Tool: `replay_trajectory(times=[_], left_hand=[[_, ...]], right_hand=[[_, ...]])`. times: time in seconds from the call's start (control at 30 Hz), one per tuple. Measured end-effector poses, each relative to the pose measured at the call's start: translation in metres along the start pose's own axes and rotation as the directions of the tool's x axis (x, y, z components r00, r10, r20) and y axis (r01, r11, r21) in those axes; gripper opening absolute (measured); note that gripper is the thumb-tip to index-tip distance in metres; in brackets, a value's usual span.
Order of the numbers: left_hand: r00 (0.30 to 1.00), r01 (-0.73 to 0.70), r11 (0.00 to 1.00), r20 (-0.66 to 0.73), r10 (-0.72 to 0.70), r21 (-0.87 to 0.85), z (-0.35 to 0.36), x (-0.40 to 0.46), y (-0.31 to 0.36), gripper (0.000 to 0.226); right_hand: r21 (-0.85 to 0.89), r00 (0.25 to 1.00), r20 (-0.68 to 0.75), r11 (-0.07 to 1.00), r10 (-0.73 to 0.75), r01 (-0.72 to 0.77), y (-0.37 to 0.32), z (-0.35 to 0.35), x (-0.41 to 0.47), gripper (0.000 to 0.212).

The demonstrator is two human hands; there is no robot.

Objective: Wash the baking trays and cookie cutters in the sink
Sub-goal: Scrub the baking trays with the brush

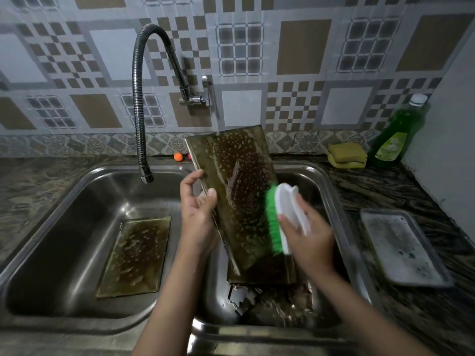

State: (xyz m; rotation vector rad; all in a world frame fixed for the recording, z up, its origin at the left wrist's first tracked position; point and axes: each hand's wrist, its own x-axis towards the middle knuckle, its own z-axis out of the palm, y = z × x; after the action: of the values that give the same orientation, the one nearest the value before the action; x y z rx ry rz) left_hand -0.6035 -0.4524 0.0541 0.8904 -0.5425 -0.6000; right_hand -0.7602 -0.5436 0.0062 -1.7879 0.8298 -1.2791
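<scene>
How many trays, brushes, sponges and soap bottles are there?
Trays: 3 (held tray, tray in left basin, tray on counter)
Brushes: 1 (brush)
Sponges: 1 stack (sponges)
Soap bottles: 1 (bottle)
Total: 6

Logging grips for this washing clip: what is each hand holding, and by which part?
Left hand grips the soapy tray by its left long edge, tilted over the sink. Right hand grips the brush by its white back.

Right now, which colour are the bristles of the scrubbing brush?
Bright green, under a white handle; the head view shows the brush in the right hand.
</scene>
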Motion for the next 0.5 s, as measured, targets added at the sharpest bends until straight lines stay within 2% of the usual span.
replay_trajectory(times=[0.07,0.13,0.23,0.3,0.4,0.5], left_hand=[[0.999,0.033,0.999,-0.005,-0.033,0.018,0.006,-0.010,-0.012,0.037],[0.998,0.059,0.998,-0.010,-0.059,0.027,0.014,-0.017,-0.023,0.036],[0.994,0.074,0.997,-0.085,-0.073,0.011,0.014,-0.014,-0.021,0.039],[0.991,0.045,0.994,-0.127,-0.032,0.104,0.009,-0.010,-0.012,0.040],[0.980,0.065,0.978,-0.196,-0.026,0.197,0.001,-0.009,-0.003,0.039],[0.962,0.141,0.983,-0.250,-0.108,0.118,0.005,-0.010,0.000,0.040]], right_hand=[[-0.013,0.995,-0.056,0.996,0.087,-0.088,-0.004,-0.001,0.031,0.060],[0.016,0.997,-0.057,0.999,0.050,-0.050,-0.020,0.007,0.041,0.061],[0.089,0.997,0.075,0.996,-0.016,0.009,-0.037,0.017,0.001,0.063],[0.135,0.986,0.161,0.991,-0.035,0.014,-0.034,0.013,-0.035,0.060],[0.116,0.979,0.193,0.990,0.058,-0.081,-0.015,0.001,-0.053,0.064],[0.113,0.972,0.196,0.981,0.132,-0.156,-0.014,-0.007,-0.044,0.065]])
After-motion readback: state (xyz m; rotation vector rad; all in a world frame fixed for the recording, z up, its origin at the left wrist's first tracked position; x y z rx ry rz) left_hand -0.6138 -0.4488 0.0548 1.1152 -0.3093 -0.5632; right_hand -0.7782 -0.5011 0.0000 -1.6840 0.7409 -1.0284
